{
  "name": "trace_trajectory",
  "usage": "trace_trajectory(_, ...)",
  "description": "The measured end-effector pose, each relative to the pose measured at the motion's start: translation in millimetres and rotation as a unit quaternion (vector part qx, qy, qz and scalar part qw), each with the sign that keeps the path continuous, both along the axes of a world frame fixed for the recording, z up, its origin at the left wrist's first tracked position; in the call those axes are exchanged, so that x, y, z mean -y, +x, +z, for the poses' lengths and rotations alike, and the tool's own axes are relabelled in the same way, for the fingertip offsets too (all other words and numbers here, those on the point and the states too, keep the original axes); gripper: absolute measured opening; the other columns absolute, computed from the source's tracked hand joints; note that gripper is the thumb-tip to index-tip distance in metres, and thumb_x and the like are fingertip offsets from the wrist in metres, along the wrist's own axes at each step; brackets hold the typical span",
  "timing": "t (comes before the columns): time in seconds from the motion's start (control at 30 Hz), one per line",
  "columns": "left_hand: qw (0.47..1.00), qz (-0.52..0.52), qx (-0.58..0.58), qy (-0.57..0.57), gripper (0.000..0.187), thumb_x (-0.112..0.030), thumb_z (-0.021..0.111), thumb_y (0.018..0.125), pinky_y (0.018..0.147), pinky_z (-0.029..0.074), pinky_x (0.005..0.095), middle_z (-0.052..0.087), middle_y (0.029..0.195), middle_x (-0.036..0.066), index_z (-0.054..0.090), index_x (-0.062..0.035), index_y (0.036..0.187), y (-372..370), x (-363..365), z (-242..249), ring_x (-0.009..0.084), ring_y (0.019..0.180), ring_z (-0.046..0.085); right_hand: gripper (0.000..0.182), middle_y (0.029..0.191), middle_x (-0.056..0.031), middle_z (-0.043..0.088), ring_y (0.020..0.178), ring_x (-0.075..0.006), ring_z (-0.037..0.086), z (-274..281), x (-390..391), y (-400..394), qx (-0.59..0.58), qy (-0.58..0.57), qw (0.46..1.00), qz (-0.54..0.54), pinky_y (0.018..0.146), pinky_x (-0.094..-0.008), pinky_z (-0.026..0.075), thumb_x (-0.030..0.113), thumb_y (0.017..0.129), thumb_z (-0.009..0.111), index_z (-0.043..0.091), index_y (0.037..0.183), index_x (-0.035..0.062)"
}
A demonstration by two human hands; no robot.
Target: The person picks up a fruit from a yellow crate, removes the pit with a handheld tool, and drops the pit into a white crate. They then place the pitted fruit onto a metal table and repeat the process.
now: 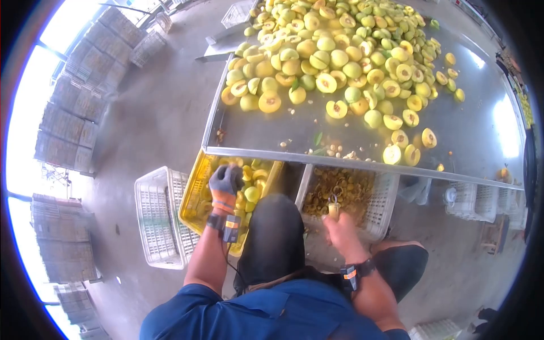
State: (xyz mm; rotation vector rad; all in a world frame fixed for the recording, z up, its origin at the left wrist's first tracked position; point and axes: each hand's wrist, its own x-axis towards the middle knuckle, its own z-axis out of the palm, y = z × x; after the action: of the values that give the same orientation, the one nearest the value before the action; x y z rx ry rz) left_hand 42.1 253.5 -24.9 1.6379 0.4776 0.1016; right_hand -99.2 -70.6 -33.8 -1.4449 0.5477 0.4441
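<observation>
My left hand (225, 184), in a grey and orange glove, is over the yellow crate (195, 195) of fruit pieces (252, 194). Its fingers are curled inward, and whatever they hold is hidden. In my bare right hand (343, 232) is a pitting tool with a light handle (333, 212) and a small metal loop at its tip. The loop points toward a white crate (387, 198) holding brownish cores and scraps (334, 190). Beyond both hands, a large pile of halved yellow-green fruit (340, 56) lies on a metal table (255, 131).
The table's raised metal edge (340, 159) runs just beyond both crates. Loose pits (334, 150) lie near it. Empty white crates (156, 218) stand on the floor to the left, with stacked crates (65, 238) farther off. More white baskets (473, 201) stand at right.
</observation>
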Motion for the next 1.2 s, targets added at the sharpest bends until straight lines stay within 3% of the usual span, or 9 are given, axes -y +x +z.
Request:
trace_trajectory(0.13,0.921,-0.262,0.202,0.203,0.025,-0.024,0.064,0.106,0.058,0.050,0.0268,0.070,0.085,0.006,0.070,-0.0002,0.102,27.6,26.2,53.8,0.0130,0.064,0.063,0.031,0.069,-0.0109,0.065,0.057,-0.0222,0.063,2.8,-2.5,6.4,0.020,-0.074,0.997,0.032,0.056,-0.0396,0.050,0.027,0.097,0.068,0.063,0.092,-0.0034)
trace_trajectory(0.23,0.915,-0.282,0.229,0.173,0.028,-0.025,0.063,0.105,0.060,0.050,0.0324,0.070,0.093,0.009,0.068,0.0019,0.110,54.6,41.0,42.6,0.0200,0.067,0.063,0.035,0.076,-0.0178,0.069,0.072,-0.0333,0.068,4.3,1.0,10.0,0.055,-0.133,0.988,0.054,0.070,-0.0456,0.053,0.028,0.095,0.068,0.065,0.101,-0.0057)
trace_trajectory(0.37,0.932,-0.309,0.153,-0.110,0.056,-0.043,0.055,0.107,0.064,0.049,0.0384,0.071,0.097,0.014,0.064,0.0045,0.135,79.5,69.9,52.2,0.0257,0.071,0.063,0.038,0.088,-0.0254,0.071,0.086,-0.0429,0.070,13.0,2.9,10.2,0.060,-0.127,0.989,0.048,0.080,-0.0493,0.053,0.031,0.094,0.068,0.066,0.104,-0.0061)
trace_trajectory(0.53,0.827,-0.326,0.029,-0.458,0.093,-0.074,0.041,0.103,0.085,0.050,0.0456,0.072,0.113,0.021,0.055,0.0057,0.148,122.7,73.5,40.2,0.0345,0.093,0.066,0.038,0.090,-0.0276,0.071,0.089,-0.0449,0.069,17.4,7.4,11.2,0.071,-0.126,0.988,0.052,0.081,-0.0492,0.053,0.031,0.093,0.068,0.066,0.103,-0.0061)
trace_trajectory(0.67,0.827,-0.320,0.026,-0.462,0.083,-0.070,0.053,0.102,0.086,0.052,0.0467,0.073,0.114,0.023,0.067,0.0059,0.134,142.7,77.6,41.7,0.0340,0.094,0.068,0.038,0.090,-0.0279,0.071,0.088,-0.0449,0.069,13.7,10.5,10.3,0.060,-0.104,0.991,0.051,0.080,-0.0495,0.053,0.030,0.093,0.068,0.066,0.104,-0.0060)
trace_trajectory(0.87,0.996,-0.030,0.080,-0.001,0.032,-0.031,0.074,0.101,0.081,0.059,0.0413,0.077,0.091,0.014,0.075,0.0005,0.108,188.0,64.6,18.0,0.0283,0.086,0.074,0.038,0.089,-0.0270,0.072,0.086,-0.0435,0.070,13.9,13.9,9.7,0.053,-0.097,0.993,0.045,0.078,-0.0503,0.053,0.030,0.094,0.069,0.066,0.106,-0.0059)
trace_trajectory(0.97,0.912,0.016,0.158,0.379,0.031,-0.027,0.078,0.094,0.086,0.059,0.0413,0.077,0.099,0.016,0.075,-0.0018,0.111,203.5,63.9,-1.9,0.0302,0.094,0.074,0.038,0.089,-0.0266,0.072,0.086,-0.0431,0.070,10.1,13.6,9.1,0.060,-0.082,0.994,0.036,0.078,-0.0502,0.053,0.029,0.094,0.070,0.066,0.107,-0.0062)
trace_trajectory(1.1,0.797,-0.045,0.212,0.564,0.050,-0.036,0.080,0.090,0.100,0.053,0.0485,0.073,0.120,0.020,0.069,-0.0074,0.130,201.7,90.0,10.8,0.0431,0.110,0.068,0.038,0.091,-0.0264,0.073,0.087,-0.0433,0.070,16.6,13.6,9.9,0.056,-0.070,0.995,0.032,0.079,-0.0500,0.053,0.029,0.094,0.069,0.067,0.108,-0.0064)
trace_trajectory(1.2,0.847,-0.140,0.035,0.512,0.052,-0.036,0.082,0.087,0.102,0.053,0.0469,0.072,0.126,0.020,0.070,-0.0074,0.129,198.1,111.5,47.3,0.0410,0.115,0.067,0.039,0.093,-0.0268,0.073,0.088,-0.0438,0.070,26.1,15.0,10.5,0.048,-0.064,0.996,0.033,0.080,-0.0502,0.053,0.029,0.094,0.068,0.067,0.110,-0.0065)
